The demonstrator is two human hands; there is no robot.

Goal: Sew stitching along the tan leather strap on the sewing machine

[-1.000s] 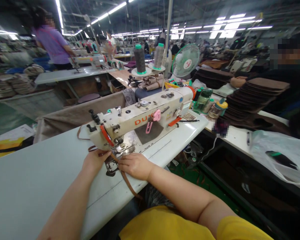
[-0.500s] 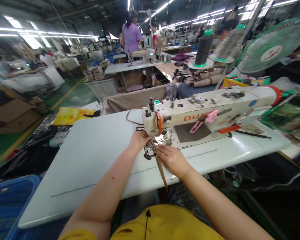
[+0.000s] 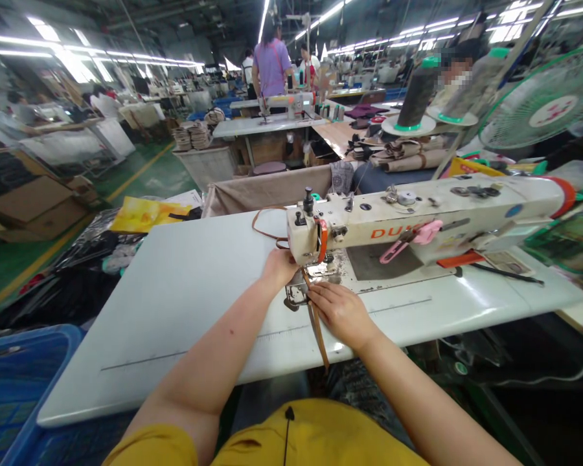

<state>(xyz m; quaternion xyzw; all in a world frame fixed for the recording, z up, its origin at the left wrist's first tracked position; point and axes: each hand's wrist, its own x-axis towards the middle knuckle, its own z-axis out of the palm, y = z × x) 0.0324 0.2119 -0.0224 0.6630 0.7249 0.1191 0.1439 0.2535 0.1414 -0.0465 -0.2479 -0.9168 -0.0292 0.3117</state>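
Observation:
An industrial lockstitch sewing machine head (image 3: 418, 223), cream with orange lettering, stands on a white work table (image 3: 175, 304). A narrow brown leather strap (image 3: 317, 333) runs under my hands at the machine's metal presser foot (image 3: 298, 294). Its free end hangs over the table's front edge, and a looped length (image 3: 265, 223) lies behind the machine. My left hand (image 3: 279, 268) grips the strap just left of the needle area. My right hand (image 3: 340, 314) rests on the table in front, its fingers pinching the strap. The needle itself is hidden.
Thread cones (image 3: 418, 94) stand behind the machine beside a green-and-white fan (image 3: 547, 113). A blue plastic crate (image 3: 29, 382) sits at lower left. A person in a purple top (image 3: 272, 68) stands at a distant machine, among many workstations.
The view has swung far left since the oldest frame and moved only slightly since the middle one. Both hands stay at the presser foot, with the strap now hanging more steeply.

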